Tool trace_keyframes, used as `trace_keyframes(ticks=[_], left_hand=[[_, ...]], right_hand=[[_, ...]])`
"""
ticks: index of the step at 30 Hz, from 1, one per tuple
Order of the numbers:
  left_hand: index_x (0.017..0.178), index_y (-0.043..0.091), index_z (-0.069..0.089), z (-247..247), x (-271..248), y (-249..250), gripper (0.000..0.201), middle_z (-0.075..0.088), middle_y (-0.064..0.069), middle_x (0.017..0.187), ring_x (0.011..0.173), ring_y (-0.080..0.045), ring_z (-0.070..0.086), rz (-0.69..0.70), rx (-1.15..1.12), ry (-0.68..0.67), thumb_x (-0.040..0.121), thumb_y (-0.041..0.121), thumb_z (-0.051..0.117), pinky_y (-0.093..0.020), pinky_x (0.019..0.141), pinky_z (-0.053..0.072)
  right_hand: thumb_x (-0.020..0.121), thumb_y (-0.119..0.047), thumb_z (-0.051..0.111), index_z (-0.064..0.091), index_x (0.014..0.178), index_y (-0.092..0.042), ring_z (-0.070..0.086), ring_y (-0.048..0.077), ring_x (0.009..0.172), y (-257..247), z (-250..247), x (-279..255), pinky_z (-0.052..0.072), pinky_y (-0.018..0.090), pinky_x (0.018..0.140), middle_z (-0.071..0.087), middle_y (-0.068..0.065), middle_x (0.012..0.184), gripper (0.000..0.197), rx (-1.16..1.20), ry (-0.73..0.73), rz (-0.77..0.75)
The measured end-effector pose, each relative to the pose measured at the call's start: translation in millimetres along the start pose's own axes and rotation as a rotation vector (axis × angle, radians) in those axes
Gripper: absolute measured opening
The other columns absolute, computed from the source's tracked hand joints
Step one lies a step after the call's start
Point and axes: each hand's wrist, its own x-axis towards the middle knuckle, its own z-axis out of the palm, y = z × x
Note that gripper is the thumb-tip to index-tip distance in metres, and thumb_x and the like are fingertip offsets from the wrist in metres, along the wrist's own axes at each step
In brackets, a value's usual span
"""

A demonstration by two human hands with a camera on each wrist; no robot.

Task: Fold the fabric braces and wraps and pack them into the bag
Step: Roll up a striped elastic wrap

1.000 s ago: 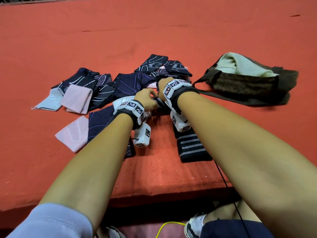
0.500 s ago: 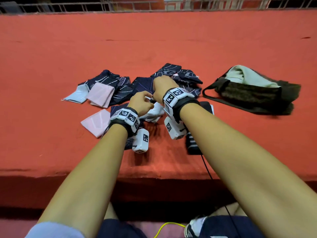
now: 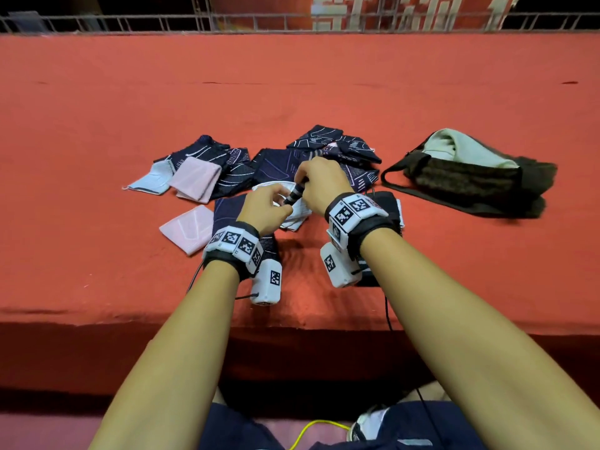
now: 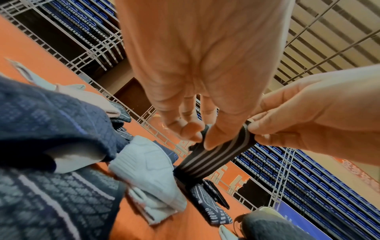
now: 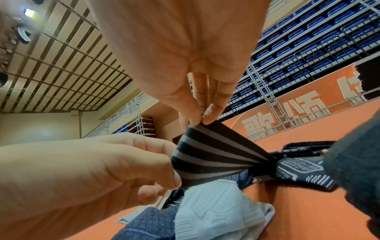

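- The left hand (image 3: 264, 209) and the right hand (image 3: 319, 185) meet above the middle of the pile, both holding one striped strap (image 3: 293, 195), black with grey lines.
- In the left wrist view the left hand's thumb and fingers pinch the strap (image 4: 216, 155) near its upper end, while the right hand (image 4: 308, 120) nips the same end from the side between thumb and fingertips.
- In the right wrist view the right hand's thumb and fingers (image 5: 213, 112) pinch the top corner of the strap (image 5: 213, 155); the left hand (image 5: 82, 175) grips its lower edge with curled fingers.
- The strap runs taut from the hands down to a dark brace (image 5: 302, 168) lying on the orange bench (image 3: 292, 92).
- A white brace (image 3: 297, 216) lies on the bench just under the hands.
- Dark navy patterned braces (image 3: 276, 165) are heaped behind and to the left of the hands, with two pink pieces (image 3: 194, 181) and a pale blue piece (image 3: 152, 180) at the left side of the pile.
- The bag (image 3: 470, 180), dark brown, lies on its side well to the right of the pile, with a pale cloth (image 3: 457, 147) showing at its mouth.
- A railing (image 3: 130, 22) runs along the far edge of the bench.
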Motion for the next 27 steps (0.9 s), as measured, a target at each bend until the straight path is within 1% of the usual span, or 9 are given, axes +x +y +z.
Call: trace_keyframes(ticks=[4, 9, 12, 14, 17, 20, 22, 24, 27], left_hand=[[0.096, 0.018, 0.072, 5, -4, -8, 0.017, 0.065, 0.002, 0.084, 0.079, -0.015, 0.056, 0.026, 0.038, -0.015, 0.081, 0.012, 0.065, -0.019, 0.067, 0.036], [0.079, 0.023, 0.072, 6, -9, -13, 0.011, 0.062, 0.006, 0.066, 0.064, -0.007, 0.053, 0.000, 0.050, -0.040, 0.082, 0.015, 0.065, -0.005, 0.056, 0.035], [0.074, 0.021, 0.074, 5, -11, -14, 0.012, 0.062, 0.000, 0.061, 0.062, -0.013, 0.052, -0.029, 0.036, -0.068, 0.082, 0.017, 0.066, -0.023, 0.063, 0.044], [0.071, 0.019, 0.075, 3, -12, -14, 0.014, 0.065, -0.006, 0.063, 0.064, -0.017, 0.053, -0.046, 0.040, -0.084, 0.082, 0.019, 0.066, -0.029, 0.066, 0.046], [0.068, 0.015, 0.075, 2, -12, -11, 0.017, 0.066, -0.011, 0.063, 0.063, -0.019, 0.054, -0.083, 0.051, -0.112, 0.080, 0.016, 0.063, -0.026, 0.060, 0.045], [0.054, 0.014, 0.065, 2, -13, -7, 0.025, 0.055, -0.004, 0.054, 0.057, -0.016, 0.046, -0.122, 0.061, -0.119, 0.078, 0.011, 0.058, -0.023, 0.050, 0.037], [0.045, 0.015, 0.056, 3, -14, -4, 0.033, 0.047, 0.000, 0.048, 0.052, -0.015, 0.041, -0.140, 0.036, -0.114, 0.077, 0.007, 0.055, -0.021, 0.045, 0.031], [0.047, 0.011, 0.057, 3, -15, 0, 0.030, 0.045, -0.001, 0.049, 0.052, -0.016, 0.038, -0.145, 0.004, -0.145, 0.076, 0.004, 0.053, -0.019, 0.042, 0.028], [0.064, -0.003, 0.065, 5, -16, 5, 0.018, 0.051, -0.010, 0.058, 0.058, -0.018, 0.043, -0.142, -0.002, -0.189, 0.075, 0.003, 0.052, -0.026, 0.050, 0.032]], right_hand=[[0.087, 0.002, 0.054, 0.070, 0.103, -0.014, 0.058, 0.029, 0.108, 9, 12, -12, 0.048, 0.037, 0.089, 0.063, 0.008, 0.113, 0.027, 0.072, 0.007, 0.048], [0.089, -0.001, 0.055, 0.063, 0.107, -0.014, 0.056, 0.032, 0.110, 14, 26, -22, 0.046, 0.039, 0.094, 0.059, 0.012, 0.117, 0.024, 0.100, -0.085, 0.091], [0.088, -0.005, 0.054, 0.060, 0.110, -0.011, 0.055, 0.035, 0.112, 12, 33, -22, 0.043, 0.036, 0.090, 0.057, 0.016, 0.121, 0.024, 0.095, -0.162, 0.115], [0.088, -0.007, 0.053, 0.061, 0.110, -0.009, 0.055, 0.036, 0.113, 11, 36, -23, 0.044, 0.037, 0.092, 0.057, 0.018, 0.122, 0.024, 0.097, -0.198, 0.137], [0.090, -0.010, 0.049, 0.063, 0.112, -0.005, 0.056, 0.038, 0.112, 10, 39, -26, 0.048, 0.041, 0.094, 0.060, 0.019, 0.122, 0.027, 0.096, -0.244, 0.159], [0.085, -0.008, 0.051, 0.066, 0.108, -0.005, 0.060, 0.033, 0.097, 12, 41, -30, 0.051, 0.037, 0.082, 0.063, 0.015, 0.109, 0.027, 0.104, -0.258, 0.131], [0.084, -0.005, 0.054, 0.065, 0.110, -0.009, 0.053, 0.026, 0.088, 17, 43, -32, 0.043, 0.030, 0.076, 0.051, 0.008, 0.103, 0.028, 0.109, -0.258, 0.100], [0.085, -0.007, 0.059, 0.065, 0.114, -0.017, 0.048, 0.021, 0.088, 21, 46, -34, 0.038, 0.027, 0.078, 0.042, 0.004, 0.103, 0.032, 0.107, -0.251, 0.069], [0.085, -0.010, 0.064, 0.073, 0.101, -0.018, 0.056, 0.026, 0.093, 24, 49, -32, 0.043, 0.030, 0.078, 0.048, 0.003, 0.093, 0.020, 0.041, -0.234, 0.015]])
